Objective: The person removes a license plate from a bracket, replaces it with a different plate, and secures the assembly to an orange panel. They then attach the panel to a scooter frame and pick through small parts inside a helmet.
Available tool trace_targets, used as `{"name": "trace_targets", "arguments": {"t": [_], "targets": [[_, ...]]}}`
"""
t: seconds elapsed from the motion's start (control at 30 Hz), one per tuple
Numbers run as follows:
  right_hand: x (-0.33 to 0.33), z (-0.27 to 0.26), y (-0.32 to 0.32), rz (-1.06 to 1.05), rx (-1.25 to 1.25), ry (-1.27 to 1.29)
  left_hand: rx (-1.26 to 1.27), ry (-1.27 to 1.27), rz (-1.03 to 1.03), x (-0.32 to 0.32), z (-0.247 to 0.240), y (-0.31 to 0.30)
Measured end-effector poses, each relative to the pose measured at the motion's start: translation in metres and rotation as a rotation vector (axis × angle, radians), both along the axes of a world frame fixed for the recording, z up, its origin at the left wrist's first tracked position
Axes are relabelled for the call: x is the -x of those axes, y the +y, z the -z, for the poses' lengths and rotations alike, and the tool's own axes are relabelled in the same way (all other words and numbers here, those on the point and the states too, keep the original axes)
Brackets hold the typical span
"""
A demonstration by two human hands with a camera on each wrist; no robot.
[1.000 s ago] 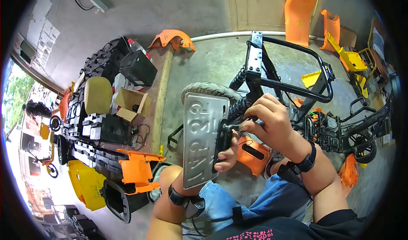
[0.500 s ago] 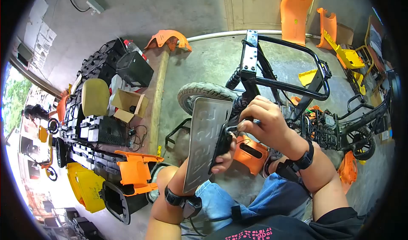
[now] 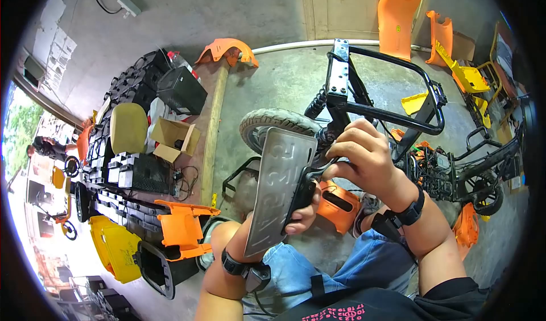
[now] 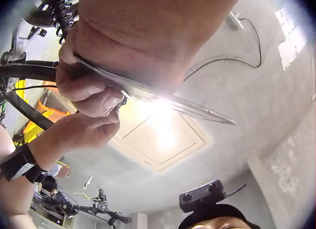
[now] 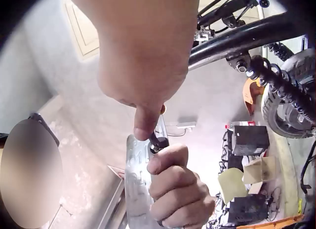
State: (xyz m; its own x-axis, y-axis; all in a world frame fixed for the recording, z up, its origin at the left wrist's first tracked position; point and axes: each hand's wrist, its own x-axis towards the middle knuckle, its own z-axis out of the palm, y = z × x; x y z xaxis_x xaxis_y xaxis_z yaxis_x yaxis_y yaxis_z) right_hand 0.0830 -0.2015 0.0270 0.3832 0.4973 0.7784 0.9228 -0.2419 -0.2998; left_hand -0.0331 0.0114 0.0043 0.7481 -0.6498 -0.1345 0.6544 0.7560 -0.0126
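Observation:
My left hand (image 3: 304, 214) grips an embossed grey metal plate (image 3: 276, 190) by the black bracket (image 3: 300, 199) at its back, with fingers curled round the bracket. The plate stands tilted, and its raised characters show in the head view. My right hand (image 3: 363, 153) pinches a slim metal tool (image 3: 324, 166) between thumb and fingers, its far end at the top of the bracket. Fingers cover much of this tool, so I cannot tell its exact kind. In the right wrist view the left hand (image 5: 177, 187) sits just below the right thumb (image 5: 143, 124).
Behind the hands stand a black vehicle frame (image 3: 392, 114) and a tyre (image 3: 267, 119). Orange panels (image 3: 341, 204) lie near the legs. To the left are stacked black batteries (image 3: 139, 173), an open cardboard box (image 3: 173, 142) and a yellow panel (image 3: 114, 247).
The plate has turned more edge-on since a second ago and shifted slightly right. The right hand still pinches the tool at the bracket, and its fingers and wrist have turned a little.

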Motion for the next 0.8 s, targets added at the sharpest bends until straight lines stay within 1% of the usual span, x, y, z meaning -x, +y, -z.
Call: {"name": "trace_targets", "arguments": {"t": [0.07, 0.13, 0.17, 0.27, 0.33, 0.37, 0.43, 0.47, 0.53, 0.63, 0.73, 0.8], "targets": [[-0.003, -0.002, -0.002, -0.007, 0.011, -0.030, 0.022, -0.007, 0.036, -0.003, 0.012, 0.002], [-0.004, -0.004, -0.004, -0.009, 0.048, -0.100, 0.102, -0.087, 0.081, -0.007, 0.025, 0.002], [-0.004, -0.005, -0.005, -0.008, 0.048, -0.099, 0.102, -0.087, 0.082, -0.009, 0.030, 0.004], [-0.003, -0.007, -0.006, -0.012, 0.075, -0.134, 0.099, -0.110, 0.134, -0.011, 0.029, 0.004], [-0.001, -0.007, -0.006, 0.013, 0.096, -0.139, -0.345, 0.082, 0.050, -0.010, 0.004, -0.005], [-0.001, -0.006, -0.005, 0.009, 0.099, -0.138, -0.342, 0.084, 0.047, -0.009, 0.000, -0.006], [-0.001, -0.005, -0.003, 0.018, 0.083, -0.128, -0.531, -0.168, 0.032, -0.008, -0.005, -0.006], [-0.001, -0.005, -0.003, 0.014, 0.086, -0.125, -0.528, -0.165, 0.029, -0.010, -0.006, -0.006], [0.000, -0.006, -0.005, 0.015, 0.104, -0.131, -0.758, -0.283, 0.105, -0.013, -0.009, -0.006], [0.001, -0.006, -0.007, 0.015, 0.098, -0.150, -0.808, -0.308, 0.069, -0.012, -0.013, -0.012], [0.003, -0.005, -0.007, 0.027, 0.103, -0.171, -0.866, -0.327, 0.075, -0.012, -0.020, -0.013], [0.004, -0.004, -0.009, 0.030, 0.110, -0.193, -0.865, -0.294, 0.081, -0.013, -0.018, -0.014]]}}
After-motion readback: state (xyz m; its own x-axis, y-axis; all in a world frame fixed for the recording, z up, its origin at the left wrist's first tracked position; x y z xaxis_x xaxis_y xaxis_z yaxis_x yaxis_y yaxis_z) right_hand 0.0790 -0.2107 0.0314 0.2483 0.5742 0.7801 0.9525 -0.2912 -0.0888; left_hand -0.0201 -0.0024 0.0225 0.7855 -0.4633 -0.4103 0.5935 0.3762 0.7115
